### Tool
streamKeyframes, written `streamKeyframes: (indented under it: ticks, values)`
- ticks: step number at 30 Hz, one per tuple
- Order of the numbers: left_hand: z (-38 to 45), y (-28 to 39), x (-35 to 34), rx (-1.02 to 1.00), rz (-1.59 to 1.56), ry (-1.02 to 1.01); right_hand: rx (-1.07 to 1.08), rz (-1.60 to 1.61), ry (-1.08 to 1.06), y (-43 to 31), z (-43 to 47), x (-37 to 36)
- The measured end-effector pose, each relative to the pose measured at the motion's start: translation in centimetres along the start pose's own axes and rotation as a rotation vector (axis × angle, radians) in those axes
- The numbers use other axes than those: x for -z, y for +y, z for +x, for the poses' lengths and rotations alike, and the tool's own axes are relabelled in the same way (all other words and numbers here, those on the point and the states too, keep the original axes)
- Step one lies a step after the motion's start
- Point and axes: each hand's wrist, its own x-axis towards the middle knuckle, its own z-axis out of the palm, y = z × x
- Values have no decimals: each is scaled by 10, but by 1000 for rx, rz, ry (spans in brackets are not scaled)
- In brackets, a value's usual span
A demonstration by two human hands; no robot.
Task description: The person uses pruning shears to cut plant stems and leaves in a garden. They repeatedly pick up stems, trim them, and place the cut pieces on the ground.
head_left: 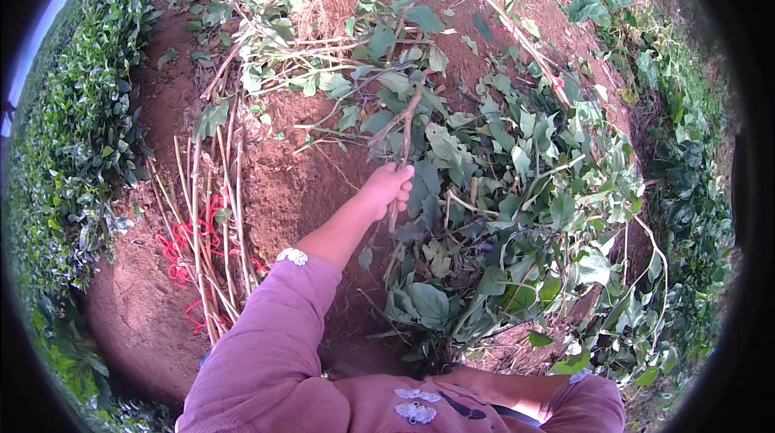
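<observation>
My left hand [390, 188], on an outstretched arm, is closed around a forked brown woody stem [413, 115]. The stem's upper end runs in among green leaves, and its lower tip pokes out below my fist. To the right of that hand spreads a big heap of uprooted or cut leafy plants [514, 191]. My right hand [463, 376] is low, close against my waist at the heap's near edge; its fingers are mostly hidden, and whether it holds anything cannot be made out.
Thin canes [197, 221] tangled with red string [178, 251] lie at left on reddish soil [284, 185]. More pulled stems with a fibrous root clump [324, 3] lie ahead. A tied cane [533, 51] slants at upper right. Dense bushes [79, 130] line the left side.
</observation>
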Motion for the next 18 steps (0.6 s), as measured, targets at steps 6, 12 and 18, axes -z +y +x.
streamKeyframes:
  ticks: [6, 12, 18]
  values:
    - [-9, 43, 23, 10, -52, -42, -206, 74, -161, 2, -16, 7]
    - [-12, 108, 42, -4, 49, -50, 199, -138, 16, -64, -17, 1]
    - [-16, 123, 35, -51, 315, 50, 855, -142, 166, -258, -59, -6]
